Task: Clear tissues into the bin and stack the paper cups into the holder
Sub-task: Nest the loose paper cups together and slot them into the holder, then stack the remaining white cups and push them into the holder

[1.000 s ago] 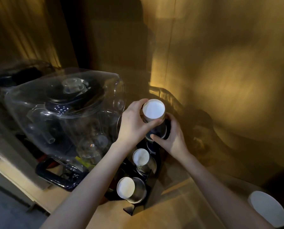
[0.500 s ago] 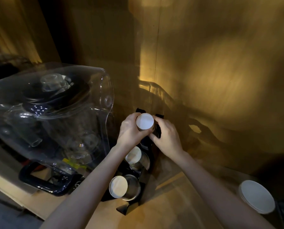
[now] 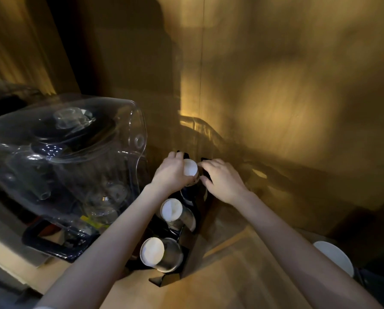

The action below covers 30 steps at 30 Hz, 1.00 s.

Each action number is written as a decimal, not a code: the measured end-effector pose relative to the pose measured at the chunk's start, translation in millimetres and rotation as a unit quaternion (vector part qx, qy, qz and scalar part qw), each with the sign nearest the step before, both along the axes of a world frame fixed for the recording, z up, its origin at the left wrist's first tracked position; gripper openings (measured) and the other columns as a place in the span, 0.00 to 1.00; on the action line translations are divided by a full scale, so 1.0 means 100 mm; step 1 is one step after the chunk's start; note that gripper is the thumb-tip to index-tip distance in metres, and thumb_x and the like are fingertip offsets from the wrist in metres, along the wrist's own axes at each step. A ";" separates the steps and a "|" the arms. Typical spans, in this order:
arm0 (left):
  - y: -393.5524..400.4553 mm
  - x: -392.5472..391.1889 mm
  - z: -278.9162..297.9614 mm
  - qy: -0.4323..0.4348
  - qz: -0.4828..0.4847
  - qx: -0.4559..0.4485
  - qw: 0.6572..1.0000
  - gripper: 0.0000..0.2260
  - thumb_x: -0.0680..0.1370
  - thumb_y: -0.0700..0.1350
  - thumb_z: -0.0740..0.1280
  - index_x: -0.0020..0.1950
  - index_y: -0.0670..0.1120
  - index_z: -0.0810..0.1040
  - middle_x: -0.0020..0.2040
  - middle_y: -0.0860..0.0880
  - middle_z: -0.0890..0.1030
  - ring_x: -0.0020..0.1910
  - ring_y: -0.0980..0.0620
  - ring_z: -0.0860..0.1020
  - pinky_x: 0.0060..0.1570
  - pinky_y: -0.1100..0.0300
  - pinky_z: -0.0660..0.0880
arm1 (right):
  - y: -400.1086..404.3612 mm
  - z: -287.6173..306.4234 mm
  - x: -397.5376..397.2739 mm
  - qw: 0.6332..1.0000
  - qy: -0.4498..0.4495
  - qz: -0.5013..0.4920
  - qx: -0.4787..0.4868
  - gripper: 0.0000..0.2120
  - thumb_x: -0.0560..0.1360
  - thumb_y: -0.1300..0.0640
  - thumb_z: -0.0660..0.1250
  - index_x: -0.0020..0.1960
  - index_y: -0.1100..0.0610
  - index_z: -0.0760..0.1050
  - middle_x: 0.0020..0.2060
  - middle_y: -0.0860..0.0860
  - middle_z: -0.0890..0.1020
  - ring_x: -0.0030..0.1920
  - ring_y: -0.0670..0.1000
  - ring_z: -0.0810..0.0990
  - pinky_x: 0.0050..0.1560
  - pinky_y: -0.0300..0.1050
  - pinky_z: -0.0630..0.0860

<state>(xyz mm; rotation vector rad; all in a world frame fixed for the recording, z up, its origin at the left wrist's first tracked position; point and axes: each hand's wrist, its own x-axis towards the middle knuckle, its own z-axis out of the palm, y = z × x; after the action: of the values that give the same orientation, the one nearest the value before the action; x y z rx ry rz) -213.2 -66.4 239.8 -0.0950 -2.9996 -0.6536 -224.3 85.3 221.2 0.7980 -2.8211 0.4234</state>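
A black cup holder (image 3: 164,281) stands on the wooden counter against the wall, with slots in a row going away from me. A stack of paper cups (image 3: 152,250) fills the nearest slot and another stack (image 3: 172,210) the middle one, white bottoms up. My left hand (image 3: 172,172) grips an upside-down paper cup (image 3: 190,167) over the far slot. My right hand (image 3: 222,178) rests its fingers on the holder's far edge beside that cup. No tissues or bin are visible.
A large clear plastic cover (image 3: 59,157) over glassware on a dark tray (image 3: 43,241) stands just left of the holder. A wooden wall (image 3: 276,85) rises right behind. More white cups (image 3: 334,256) sit at the right edge of the counter.
The cup in my left hand has come down toward the far slot of the holder. My right hand has moved from under the cup to the holder's edge.
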 end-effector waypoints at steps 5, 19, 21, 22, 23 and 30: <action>0.33 0.19 0.14 0.135 -0.073 -0.084 0.985 0.17 0.74 0.44 0.64 0.61 0.39 0.70 0.55 0.40 0.76 0.58 0.41 0.72 0.52 0.48 0.75 | 0.34 0.21 0.24 0.997 0.059 -0.026 0.051 0.13 0.78 0.54 0.57 0.58 0.57 0.75 0.57 0.53 0.80 0.61 0.54 0.73 0.60 0.51 0.68; 2.05 0.58 -0.65 0.073 -0.327 -0.077 0.939 0.35 0.73 0.50 0.67 0.73 0.43 0.54 0.73 0.44 0.61 0.72 0.45 0.60 0.68 0.51 0.64 | 1.99 -0.49 1.21 0.929 0.008 -0.349 -0.126 0.22 0.77 0.54 0.60 0.69 0.56 0.62 0.64 0.55 0.75 0.65 0.54 0.71 0.65 0.51 0.70; 2.29 0.61 -0.77 0.049 -0.342 -0.085 0.935 0.38 0.72 0.52 0.68 0.74 0.43 0.50 0.75 0.44 0.59 0.73 0.45 0.58 0.70 0.50 0.63 | 2.15 -0.63 1.34 0.902 -0.024 -0.398 -0.164 0.25 0.77 0.54 0.61 0.72 0.55 0.58 0.68 0.54 0.71 0.68 0.53 0.67 0.67 0.51 0.69; 2.39 0.62 -0.84 0.030 -0.347 -0.087 0.934 0.39 0.72 0.52 0.68 0.74 0.43 0.49 0.76 0.44 0.57 0.74 0.45 0.56 0.71 0.49 0.62 | 2.23 -0.71 1.40 0.890 -0.044 -0.418 -0.175 0.27 0.77 0.55 0.61 0.73 0.55 0.55 0.70 0.54 0.69 0.70 0.53 0.65 0.68 0.51 0.68; 2.48 0.64 -0.90 0.004 -0.347 -0.084 0.934 0.40 0.72 0.52 0.68 0.74 0.44 0.47 0.76 0.44 0.55 0.74 0.45 0.55 0.72 0.49 0.61 | 2.29 -0.78 1.45 0.881 -0.064 -0.435 -0.178 0.29 0.77 0.55 0.61 0.73 0.55 0.53 0.71 0.54 0.66 0.71 0.54 0.62 0.69 0.52 0.66; 2.79 0.71 -1.37 -0.107 -0.338 -0.101 0.930 0.37 0.75 0.56 0.62 0.75 0.44 0.46 0.78 0.45 0.50 0.76 0.45 0.51 0.72 0.48 0.56 | 2.56 -1.27 1.59 0.832 -0.192 -0.485 -0.187 0.29 0.77 0.51 0.59 0.74 0.57 0.52 0.74 0.57 0.61 0.74 0.58 0.57 0.72 0.56 0.60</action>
<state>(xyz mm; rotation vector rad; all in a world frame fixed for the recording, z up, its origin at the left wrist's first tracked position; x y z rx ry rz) -142.2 212.2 102.3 -1.1789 -3.2031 -0.3983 -64.8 341.4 94.6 -0.8773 -2.8382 0.9478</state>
